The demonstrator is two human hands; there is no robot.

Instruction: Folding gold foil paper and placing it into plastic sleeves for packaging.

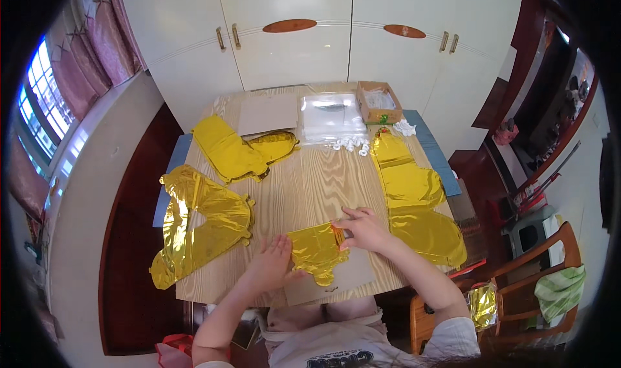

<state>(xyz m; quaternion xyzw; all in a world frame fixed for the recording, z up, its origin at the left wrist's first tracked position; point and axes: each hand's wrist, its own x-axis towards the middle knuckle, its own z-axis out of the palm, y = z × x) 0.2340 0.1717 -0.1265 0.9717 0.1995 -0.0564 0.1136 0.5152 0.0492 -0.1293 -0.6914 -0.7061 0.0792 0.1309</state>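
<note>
A folded gold foil balloon (314, 248) lies in front of me on a thin cardboard sheet (330, 293), near the table's front edge. Its lower border is scalloped. My left hand (272, 266) rests along the balloon's left edge, fingers stretched out, thumb toward its lower part. At the right edge my right hand (363, 230) has its thumb and fingers closed on the foil, with one finger sticking out above. A reddish strip shows beside those fingertips; what it belongs to is unclear.
Flat gold foil balloons lie at the left (204, 222), back left (226, 149) and right (414, 203). Toward the back are a cardboard stack (268, 114), clear plastic bags (331, 117), small white rolls (352, 146) and an open carton (380, 112). A wooden chair (517, 290) stands at right.
</note>
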